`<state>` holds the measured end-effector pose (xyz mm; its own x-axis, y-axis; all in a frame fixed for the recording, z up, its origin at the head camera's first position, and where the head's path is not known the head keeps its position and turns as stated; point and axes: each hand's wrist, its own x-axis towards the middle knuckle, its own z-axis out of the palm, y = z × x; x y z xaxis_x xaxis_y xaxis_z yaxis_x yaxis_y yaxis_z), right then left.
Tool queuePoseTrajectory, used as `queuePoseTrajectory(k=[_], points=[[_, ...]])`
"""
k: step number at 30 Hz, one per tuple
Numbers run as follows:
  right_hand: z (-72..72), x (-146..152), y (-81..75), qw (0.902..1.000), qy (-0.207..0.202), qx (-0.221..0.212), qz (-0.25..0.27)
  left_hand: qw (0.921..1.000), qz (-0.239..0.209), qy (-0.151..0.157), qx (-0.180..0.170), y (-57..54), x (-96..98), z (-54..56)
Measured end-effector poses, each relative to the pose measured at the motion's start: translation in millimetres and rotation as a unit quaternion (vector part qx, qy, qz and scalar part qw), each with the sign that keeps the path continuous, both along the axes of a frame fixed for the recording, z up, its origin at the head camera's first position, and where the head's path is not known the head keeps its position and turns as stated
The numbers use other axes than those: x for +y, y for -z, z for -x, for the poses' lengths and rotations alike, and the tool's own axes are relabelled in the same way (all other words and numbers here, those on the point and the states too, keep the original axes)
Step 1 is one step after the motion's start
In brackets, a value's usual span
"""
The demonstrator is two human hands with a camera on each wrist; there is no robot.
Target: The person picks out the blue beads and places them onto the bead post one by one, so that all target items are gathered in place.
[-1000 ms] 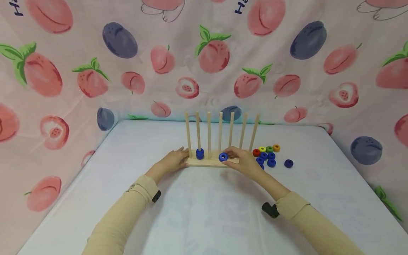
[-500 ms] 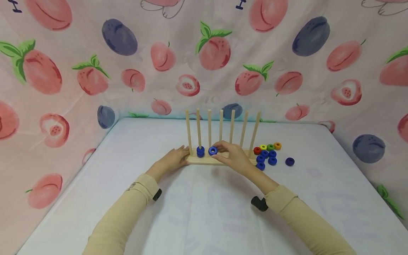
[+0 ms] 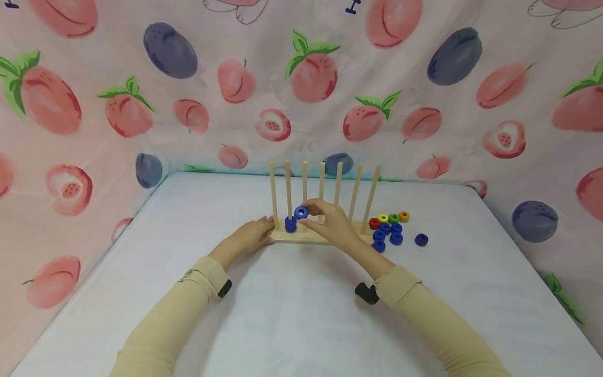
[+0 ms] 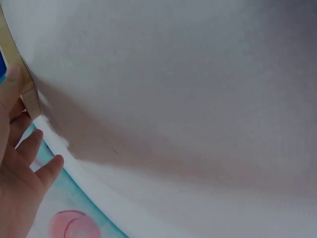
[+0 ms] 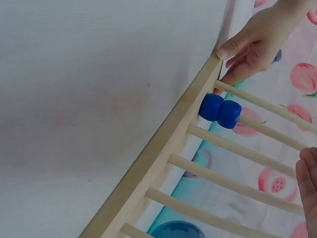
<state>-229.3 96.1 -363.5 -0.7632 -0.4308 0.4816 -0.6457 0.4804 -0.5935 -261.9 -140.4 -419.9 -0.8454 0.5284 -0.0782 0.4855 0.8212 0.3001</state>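
A wooden peg stand [image 3: 301,239] with a row of upright pegs sits in the middle of the table. My left hand [image 3: 247,236] holds the left end of its base; in the left wrist view the thumb lies against the wood. Two blue beads [image 3: 290,226] are stacked on the second peg from the left. With thumb and fingers, my right hand [image 3: 335,225] pinches another blue bead [image 3: 297,214], its hole facing the head camera. That bead is raised just above and right of the stacked pair, off the peg tops. Only part of the right hand's fingers shows in the right wrist view.
Right of the stand lies a group of loose beads: several blue ones [image 3: 396,239], plus a red bead [image 3: 374,223], a yellow bead [image 3: 383,218], a green bead [image 3: 393,219] and an orange bead [image 3: 404,216]. A darker bead [image 3: 421,240] lies apart, further right.
My right hand has moved left and upward along the stand with the blue bead, from near the middle pegs to beside the second peg. The left hand stays on the base end.
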Motion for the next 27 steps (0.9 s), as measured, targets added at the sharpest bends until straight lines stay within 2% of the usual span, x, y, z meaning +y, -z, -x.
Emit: queuePoseTrajectory(k=[3,7,15,22,27], points=[[1.9,-5.8,-4.1,0.9998,-0.009,0.02,0.003,1.0,0.005,-0.006,-0.003,-1.2,-3.0,0.5],[3.1,-8.9,-11.5,0.9987,-0.007,0.05,0.006,0.9999,-0.008,0.006,-0.005,-1.0,-2.3,3.7],[5.6,-16.8,-21.5,0.9983,-0.023,0.053,0.011,0.9996,-0.024,0.011,0.002,0.1,-6.1,1.1],[9.9,-21.1,-30.1,0.9964,-0.01,0.08,0.029,0.9994,-0.03,0.011,-0.013,2.1,-4.9,2.8],[13.2,-25.8,-36.2,0.9957,-0.008,0.084,0.038,0.9994,-0.03,0.005,-0.013,2.7,-5.7,2.4]])
